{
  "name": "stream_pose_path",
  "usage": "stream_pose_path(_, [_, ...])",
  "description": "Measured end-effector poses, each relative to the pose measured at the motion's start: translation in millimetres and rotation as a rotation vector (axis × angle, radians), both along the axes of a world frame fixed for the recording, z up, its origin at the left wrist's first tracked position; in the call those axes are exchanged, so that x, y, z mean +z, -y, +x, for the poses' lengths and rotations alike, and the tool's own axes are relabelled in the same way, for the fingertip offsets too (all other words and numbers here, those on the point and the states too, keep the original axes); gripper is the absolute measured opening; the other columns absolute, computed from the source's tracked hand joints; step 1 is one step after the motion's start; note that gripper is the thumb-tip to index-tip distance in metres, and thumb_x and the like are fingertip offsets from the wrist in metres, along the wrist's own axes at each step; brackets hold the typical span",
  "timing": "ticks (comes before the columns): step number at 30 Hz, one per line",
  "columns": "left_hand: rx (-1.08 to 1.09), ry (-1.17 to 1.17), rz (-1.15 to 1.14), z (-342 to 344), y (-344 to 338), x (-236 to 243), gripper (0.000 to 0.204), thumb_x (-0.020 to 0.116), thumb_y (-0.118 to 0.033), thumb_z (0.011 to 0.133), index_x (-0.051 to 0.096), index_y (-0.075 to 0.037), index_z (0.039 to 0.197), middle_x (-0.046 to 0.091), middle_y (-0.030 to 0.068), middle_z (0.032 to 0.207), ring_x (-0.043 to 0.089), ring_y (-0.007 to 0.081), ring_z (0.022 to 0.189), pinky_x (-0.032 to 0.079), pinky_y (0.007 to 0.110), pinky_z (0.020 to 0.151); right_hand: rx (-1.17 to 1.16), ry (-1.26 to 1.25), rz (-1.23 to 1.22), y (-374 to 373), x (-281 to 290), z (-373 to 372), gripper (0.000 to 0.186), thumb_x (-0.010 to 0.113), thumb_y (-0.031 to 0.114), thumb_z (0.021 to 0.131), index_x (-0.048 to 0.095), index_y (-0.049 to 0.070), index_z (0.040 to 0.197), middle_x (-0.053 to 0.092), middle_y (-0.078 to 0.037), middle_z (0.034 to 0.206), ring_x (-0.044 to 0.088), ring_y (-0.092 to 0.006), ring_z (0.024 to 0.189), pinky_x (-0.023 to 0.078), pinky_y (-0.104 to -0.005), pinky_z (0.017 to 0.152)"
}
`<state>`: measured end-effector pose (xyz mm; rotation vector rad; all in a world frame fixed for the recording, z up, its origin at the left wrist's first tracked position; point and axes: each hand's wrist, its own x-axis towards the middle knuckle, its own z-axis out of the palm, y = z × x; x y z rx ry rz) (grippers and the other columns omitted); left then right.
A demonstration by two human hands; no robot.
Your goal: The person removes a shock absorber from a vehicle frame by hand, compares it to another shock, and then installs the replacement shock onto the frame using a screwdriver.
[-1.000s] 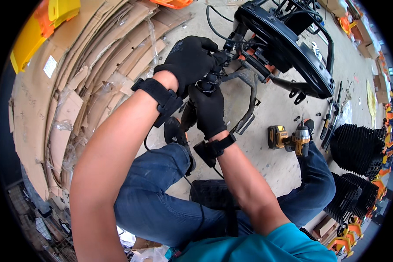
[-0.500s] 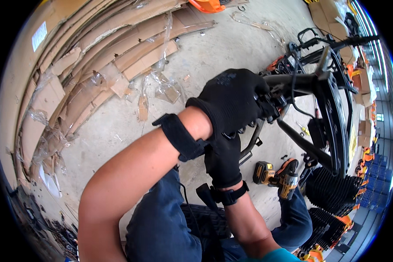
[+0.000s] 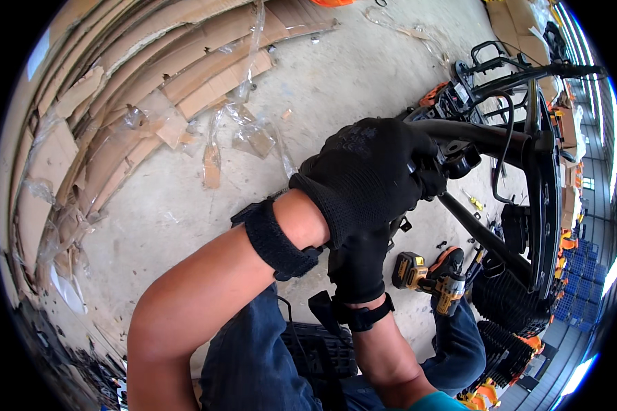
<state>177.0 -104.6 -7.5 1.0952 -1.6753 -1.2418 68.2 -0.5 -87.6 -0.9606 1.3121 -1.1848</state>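
Note:
My left hand point(image 3: 370, 178), in a black glove, is closed on a black fitting point(image 3: 428, 171) at a tube of the black metal frame point(image 3: 543, 212). A short black round part point(image 3: 459, 162) sits just beside its fingertips. My right hand point(image 3: 358, 270), also gloved, is directly below the left one; its fingers are hidden behind it, so what they hold cannot be made out. A black cable point(image 3: 511, 116) loops along the frame to the right of my hands. A yellow-and-black cordless drill point(image 3: 449, 294) lies near my right leg.
Flattened cardboard sheets point(image 3: 116, 96) and torn plastic wrap point(image 3: 247, 120) cover the left of the concrete floor point(image 3: 144, 226). Black ribbed parts point(image 3: 500, 356) are stacked at lower right. Boxes point(image 3: 565, 192), orange parts and blue crates point(image 3: 576, 288) line the far right.
My view has swung round, putting the frame farther right in the picture. Both hands appear lower and farther right, with the left now covering more of the right one's fingers.

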Motion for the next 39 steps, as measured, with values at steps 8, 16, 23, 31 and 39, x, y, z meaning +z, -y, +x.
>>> stream_pose_path(8, [0.035, -0.002, -0.105, -8, 5, -5, 0.032, 0.073, -0.018, 0.083, 0.071, -0.004, 0.112, 0.072, 0.0186, 0.092, 0.071, 0.0296, 0.081, 0.054, 0.036, 0.076, -0.126, 0.030, -0.008, 14, 17, -2, 0.024, 0.066, -0.001, 0.086, 0.061, -0.002, 0.109, 0.068, -0.006, 0.099, 0.065, -0.0144, 0.087, 0.050, -0.0269, 0.071])
stream_pose_path(16, [-0.075, -0.055, -0.019, -5, 8, -3, 0.033, 0.071, -0.016, 0.089, 0.068, -0.004, 0.120, 0.073, 0.0099, 0.097, 0.067, 0.0115, 0.083, 0.053, 0.028, 0.076, -0.021, -0.050, 0.056, 25, 30, -8, 0.009, 0.063, -0.004, 0.080, 0.063, 0.001, 0.088, 0.066, -0.007, 0.069, 0.064, -0.0170, 0.056, 0.045, -0.0292, 0.049])
stream_pose_path(23, [-0.118, -0.040, 0.100, -6, 3, 16, 0.044, 0.069, -0.011, 0.091, 0.058, 0.000, 0.133, 0.070, 0.0096, 0.113, 0.066, 0.0130, 0.101, 0.054, 0.028, 0.090, -0.023, 0.121, 0.100, 23, 21, -7, 0.014, 0.068, 0.004, 0.081, 0.065, 0.003, 0.095, 0.068, -0.007, 0.074, 0.066, -0.0165, 0.061, 0.049, -0.0307, 0.055])
stream_pose_path(31, [-0.207, -0.158, 0.237, 0, 11, 20, 0.048, 0.068, -0.004, 0.091, 0.054, -0.001, 0.137, 0.068, 0.0121, 0.119, 0.066, 0.0165, 0.107, 0.056, 0.029, 0.090, -0.007, 0.148, 0.176, 22, 37, 12, 0.018, 0.070, 0.010, 0.082, 0.065, 0.004, 0.097, 0.068, -0.005, 0.082, 0.065, -0.0161, 0.075, 0.051, -0.0329, 0.071])
stream_pose_path(39, [-0.265, -0.085, 0.186, 6, 19, 20, 0.046, 0.064, -0.010, 0.095, 0.053, 0.000, 0.139, 0.068, 0.0114, 0.120, 0.067, 0.0161, 0.105, 0.055, 0.029, 0.089, 0.060, 0.105, 0.129, 27, 32, 8, 0.018, 0.070, 0.012, 0.080, 0.062, 0.005, 0.094, 0.066, -0.005, 0.076, 0.063, -0.0175, 0.070, 0.050, -0.0344, 0.067])
